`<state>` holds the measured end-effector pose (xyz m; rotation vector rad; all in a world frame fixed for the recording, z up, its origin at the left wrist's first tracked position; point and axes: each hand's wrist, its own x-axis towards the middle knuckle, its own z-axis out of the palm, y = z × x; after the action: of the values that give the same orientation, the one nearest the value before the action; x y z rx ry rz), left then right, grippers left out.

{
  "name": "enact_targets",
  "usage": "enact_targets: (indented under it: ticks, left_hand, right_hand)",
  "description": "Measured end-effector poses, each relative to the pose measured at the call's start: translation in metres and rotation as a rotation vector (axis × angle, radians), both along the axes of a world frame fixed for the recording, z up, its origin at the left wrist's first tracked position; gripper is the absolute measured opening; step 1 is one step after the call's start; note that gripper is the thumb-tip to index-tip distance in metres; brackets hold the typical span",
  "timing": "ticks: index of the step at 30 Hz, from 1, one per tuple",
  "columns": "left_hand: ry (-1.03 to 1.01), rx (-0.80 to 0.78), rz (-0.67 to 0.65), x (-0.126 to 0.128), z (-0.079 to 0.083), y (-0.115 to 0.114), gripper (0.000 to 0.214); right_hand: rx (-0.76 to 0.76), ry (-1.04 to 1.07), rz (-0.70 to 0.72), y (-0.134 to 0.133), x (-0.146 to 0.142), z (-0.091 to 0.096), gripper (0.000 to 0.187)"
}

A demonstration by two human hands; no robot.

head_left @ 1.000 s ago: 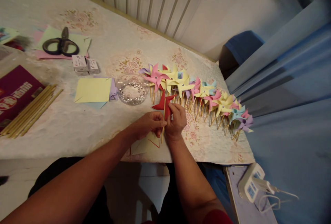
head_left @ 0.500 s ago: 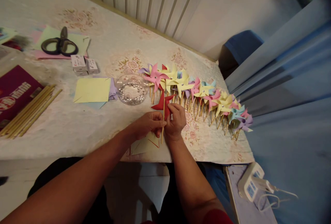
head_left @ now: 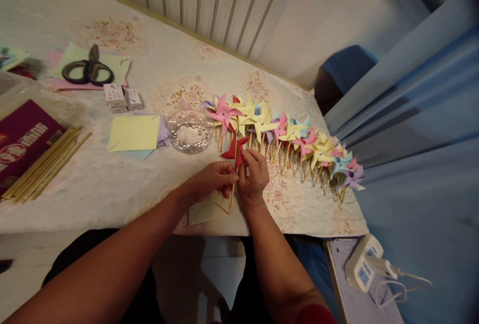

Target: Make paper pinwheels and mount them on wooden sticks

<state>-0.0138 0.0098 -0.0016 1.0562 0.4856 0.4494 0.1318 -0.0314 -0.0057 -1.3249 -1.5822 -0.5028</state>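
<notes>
hands (head_left: 235,179) pinch red pinwheel (head_left: 235,148) stick between them.

Matt red paper pinwheel (head_left: 235,148) on a thin wooden stick (head_left: 232,195); glossy clear plastic dish (head_left: 190,131); worktop (head_left: 112,184) in matt floral cloth.

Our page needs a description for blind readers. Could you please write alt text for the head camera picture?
The left hand and right hand hold a red paper pinwheel on a thin wooden stick over a table with a floral cloth. Behind it lies a row of pastel paper pinwheels.
</notes>
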Motion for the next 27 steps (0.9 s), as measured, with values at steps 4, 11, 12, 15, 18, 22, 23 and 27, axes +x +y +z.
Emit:
enact_targets:
  ticks: [4, 11, 12, 15, 18, 22, 23, 27]
  left_hand:
    - [0.030, 0.035, -0.002, -0.001, 0.001, 0.001, 0.032]
    - [0.042, 0.038, 0.039, -0.001, -0.004, 0.002, 0.024]
    - [0.038, 0.032, 0.048, -0.001, -0.003, 0.002, 0.024]
    - [0.038, 0.007, 0.066, 0.000, 0.001, 0.003, 0.023]
    - [0.049, -0.009, 0.092, 0.001, 0.005, 0.003, 0.025]
    - [0.066, -0.009, 0.126, 0.001, 0.004, 0.003, 0.027]
    - [0.070, -0.005, 0.128, 0.001, 0.003, 0.003, 0.028]
    - [0.062, -0.002, 0.139, 0.000, 0.003, 0.004, 0.028]
  right_hand:
    - [0.017, 0.013, -0.010, -0.008, 0.003, 0.009, 0.034]
    - [0.028, 0.107, -0.095, -0.010, 0.010, 0.020, 0.025]
    - [0.021, 0.122, -0.100, -0.010, 0.011, 0.021, 0.025]
    - [0.011, 0.169, -0.095, -0.008, 0.013, 0.022, 0.024]
    - [0.007, 0.224, -0.098, -0.008, 0.014, 0.022, 0.023]
    - [-0.021, 0.286, -0.112, -0.007, 0.016, 0.020, 0.022]
    - [-0.028, 0.298, -0.113, -0.006, 0.016, 0.020, 0.022]
    - [-0.029, 0.335, -0.088, -0.006, 0.016, 0.017, 0.021]
